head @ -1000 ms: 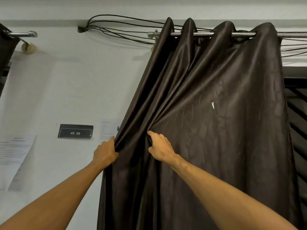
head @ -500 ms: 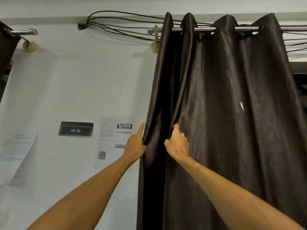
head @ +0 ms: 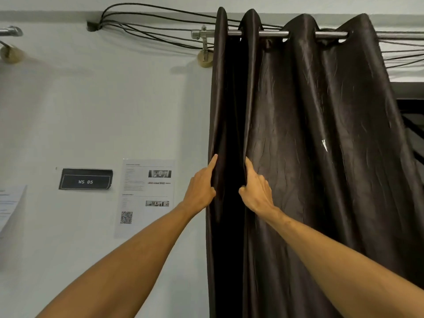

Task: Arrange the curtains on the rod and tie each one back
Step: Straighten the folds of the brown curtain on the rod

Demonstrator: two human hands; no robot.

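Observation:
A dark brown satin curtain (head: 309, 134) hangs by eyelets from a silver rod (head: 270, 33) and falls in several vertical folds. My left hand (head: 200, 189) grips the curtain's outer left edge at mid height, index finger pointing up along the fold. My right hand (head: 255, 189) pinches the second fold just to the right, thumb tucked behind the cloth. A deep shadowed pleat lies between the two hands. The curtain's lower end is out of view.
A rod bracket (head: 205, 49) sits left of the curtain, with black cables (head: 142, 24) running along the wall top. A "WS 05" sign (head: 85, 179) and printed sheets (head: 146, 196) hang on the pale wall. Another rod end (head: 10, 31) shows far left. Window frame (head: 410, 106) at right.
The curtain's left edge has swung right from a slanted spread to hanging nearly straight. Both hands moved right with it and now stand closer together, uncovering the printed sheet on the wall.

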